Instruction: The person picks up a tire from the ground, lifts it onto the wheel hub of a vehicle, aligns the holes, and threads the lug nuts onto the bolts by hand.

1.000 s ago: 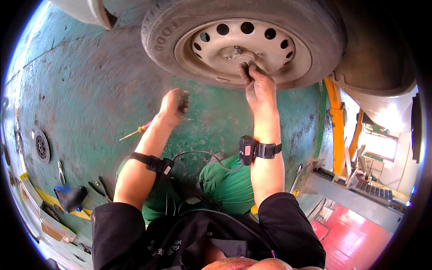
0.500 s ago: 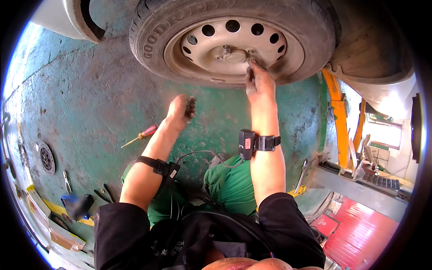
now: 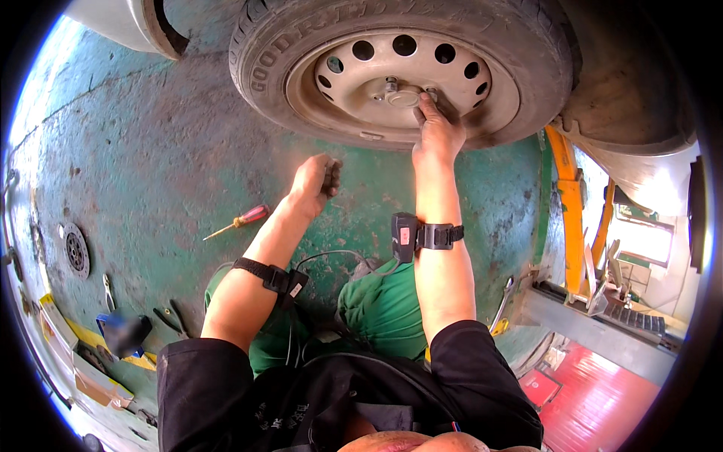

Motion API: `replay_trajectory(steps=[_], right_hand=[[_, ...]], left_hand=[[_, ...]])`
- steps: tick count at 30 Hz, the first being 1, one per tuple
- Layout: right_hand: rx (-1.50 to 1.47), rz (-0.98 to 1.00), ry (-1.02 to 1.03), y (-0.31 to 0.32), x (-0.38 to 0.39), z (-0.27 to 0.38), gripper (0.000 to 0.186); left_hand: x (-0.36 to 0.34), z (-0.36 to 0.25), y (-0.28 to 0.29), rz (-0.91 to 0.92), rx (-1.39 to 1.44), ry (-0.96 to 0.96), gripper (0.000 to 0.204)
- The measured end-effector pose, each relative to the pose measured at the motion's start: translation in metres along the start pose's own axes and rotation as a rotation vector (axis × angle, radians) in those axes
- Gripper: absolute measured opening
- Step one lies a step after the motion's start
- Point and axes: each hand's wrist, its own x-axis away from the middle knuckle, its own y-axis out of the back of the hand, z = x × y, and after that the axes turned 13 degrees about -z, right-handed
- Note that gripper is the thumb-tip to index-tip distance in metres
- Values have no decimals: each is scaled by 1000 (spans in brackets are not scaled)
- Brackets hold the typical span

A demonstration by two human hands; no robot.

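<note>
A car wheel (image 3: 352,94) with a beige steel rim and black tyre hangs in front of me. Close to its centre cap (image 3: 404,99), my right hand (image 3: 438,128) pinches a wheel nut (image 3: 431,93) against the rim with thumb and fingers; the palm and fingertips partly hide it. Another wheel nut (image 3: 391,84) sits on the rim just left of this hand. Below the tyre, apart from it, my left hand (image 3: 316,178) is curled closed over the floor. Its dark fingers hide whatever they may hold.
On the green floor by my left forearm lies a screwdriver (image 3: 239,220). Farther left are a round slotted disc (image 3: 76,250) and pliers (image 3: 176,319). A wrench (image 3: 502,303) rests on the right, below an orange post (image 3: 570,218). A cable (image 3: 331,252) hangs between my armbands.
My right hand has turned and pressed closer to the rim near the centre cap. My left hand has shifted slightly to the right, still curled. The whole view has shifted a little.
</note>
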Motion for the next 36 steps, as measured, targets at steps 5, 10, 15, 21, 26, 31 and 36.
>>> replay_trajectory(steps=[5,10,15,21,26,31,36], right_hand=[[63,4,120,1,0,-5,36],[68,23,242,6,-9,-16,36],[201,-30,327,4,-8,-15,23],[452,-58,369,8,-20,-15,38],[478,24,25,-4,-2,6,45],[409,49,-33,-8,0,3,43],[493,11,228,0,-8,-12,48]], left_hand=[[3,-2,1,-18,-23,-13,15],[-4,2,1,-14,-5,-17,17],[2,2,-2,-16,-16,-24,17],[4,2,-2,-9,-17,-21,16],[5,4,0,-1,-20,-23,15],[7,5,1,12,-2,-25,15],[11,3,-1,11,4,-17,15]])
